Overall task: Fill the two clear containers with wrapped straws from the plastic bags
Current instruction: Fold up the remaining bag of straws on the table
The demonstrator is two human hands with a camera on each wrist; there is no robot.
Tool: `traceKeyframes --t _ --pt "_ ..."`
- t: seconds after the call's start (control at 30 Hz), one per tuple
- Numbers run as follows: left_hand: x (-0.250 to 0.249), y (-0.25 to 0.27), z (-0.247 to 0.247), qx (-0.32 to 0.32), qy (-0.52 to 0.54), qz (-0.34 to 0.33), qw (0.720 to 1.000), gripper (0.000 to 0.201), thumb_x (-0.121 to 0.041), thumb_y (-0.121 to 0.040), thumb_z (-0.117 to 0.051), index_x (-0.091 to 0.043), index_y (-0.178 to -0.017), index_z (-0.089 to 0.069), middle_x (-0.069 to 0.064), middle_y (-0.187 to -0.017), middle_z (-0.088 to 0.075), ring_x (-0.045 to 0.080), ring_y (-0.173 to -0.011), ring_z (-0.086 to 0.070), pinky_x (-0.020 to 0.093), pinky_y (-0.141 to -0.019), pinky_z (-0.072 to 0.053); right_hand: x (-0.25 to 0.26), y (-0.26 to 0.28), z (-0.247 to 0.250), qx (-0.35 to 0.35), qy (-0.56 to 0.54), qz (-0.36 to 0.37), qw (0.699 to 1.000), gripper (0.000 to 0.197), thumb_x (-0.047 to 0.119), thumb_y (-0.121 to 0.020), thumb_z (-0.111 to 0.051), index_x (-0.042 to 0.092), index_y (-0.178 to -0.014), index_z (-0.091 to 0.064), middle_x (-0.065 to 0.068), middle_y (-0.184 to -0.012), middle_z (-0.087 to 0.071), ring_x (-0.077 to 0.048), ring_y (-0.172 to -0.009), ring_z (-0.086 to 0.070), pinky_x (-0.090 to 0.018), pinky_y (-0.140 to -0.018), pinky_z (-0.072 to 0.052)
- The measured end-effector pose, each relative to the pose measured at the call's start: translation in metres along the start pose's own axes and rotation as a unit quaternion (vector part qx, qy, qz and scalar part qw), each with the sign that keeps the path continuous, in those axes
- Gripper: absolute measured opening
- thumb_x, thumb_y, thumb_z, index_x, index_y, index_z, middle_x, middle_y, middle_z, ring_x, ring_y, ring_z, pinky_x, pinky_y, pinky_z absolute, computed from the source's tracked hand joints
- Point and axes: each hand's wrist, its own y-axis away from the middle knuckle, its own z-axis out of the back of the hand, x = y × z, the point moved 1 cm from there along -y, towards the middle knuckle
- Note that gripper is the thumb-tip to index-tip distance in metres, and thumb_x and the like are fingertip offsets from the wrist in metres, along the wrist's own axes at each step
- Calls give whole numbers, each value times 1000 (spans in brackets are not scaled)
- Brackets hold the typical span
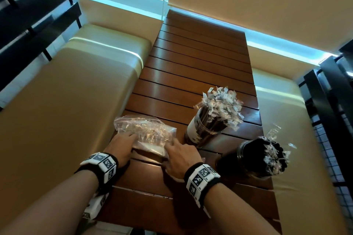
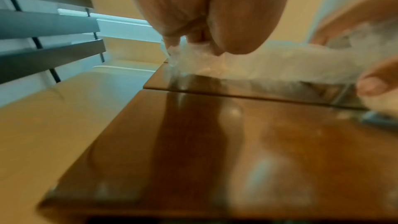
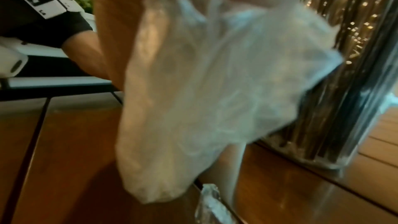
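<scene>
A crumpled clear plastic bag [image 1: 147,129] lies on the wooden slatted table [image 1: 191,63]. My left hand [image 1: 124,140] pinches its left end, fingers curled into the plastic [image 2: 189,47]. My right hand [image 1: 175,150] grips the bag's right end, thumb under and fingers over it in the left wrist view. The bag [image 3: 215,91] fills the blurred right wrist view, and its contents cannot be made out. To the right stand two clear containers packed with dark wrapped straws: one [image 1: 206,126] close to the bag, the other [image 1: 254,160] nearer the table's right edge.
Beige cushioned benches flank the table on the left [image 1: 57,120] and right [image 1: 286,120]. Black railings stand at both far sides. A scrap of clear wrapper [image 3: 211,202] lies on the table below my right hand. The table's far half holds nothing.
</scene>
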Motion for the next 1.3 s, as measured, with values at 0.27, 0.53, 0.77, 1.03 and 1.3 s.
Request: traceKeyframes --t 0.27,0.53,0.77,1.03,1.3 --pt "-6 8 -2 -73 -74 -32 994 44 -2 -65 -73 -19 -103 -61 4 -94 -56 28 -83 -60 34 -65 -43 -11 -27 3 137 -108 -110 979 44 45 -94 -42 15 -117 -63 -8 -118 -64 -30 -106 -63 -38 -84 -51" --pt "7 22 -20 -48 -231 -159 959 43 -18 -68 -65 -21 -110 -68 4 -110 -68 28 -108 -64 58 -95 -47 -4 -30 -1 191 -90 -102 972 38 37 -89 -52 16 -121 -57 -6 -116 -63 -27 -105 -63 -34 -82 -51" --pt "2 0 -8 22 -86 -123 988 45 -6 -66 -69 -21 -108 -68 2 -112 -67 26 -104 -65 45 -96 -47 23 -14 -2 4 11 19 1000 47 48 -83 -64 17 -115 -51 -6 -113 -58 -33 -92 -65 -43 -70 -53" --pt "-2 -3 -17 -20 -16 15 1000 19 -19 -86 -58 -20 -105 -60 4 -105 -60 30 -93 -60 40 -79 -49 7 -32 15 118 -59 -66 989 26 33 -86 -53 20 -104 -67 -6 -100 -68 -28 -89 -65 -36 -75 -54" --pt "-12 18 -29 -6 -161 -64 985 67 -29 -73 -53 -14 -138 -48 10 -145 -46 31 -143 -30 56 -116 -20 -5 -37 -18 187 -197 -165 948 44 38 -84 -62 15 -120 -53 -8 -112 -63 -26 -103 -62 -38 -89 -53"
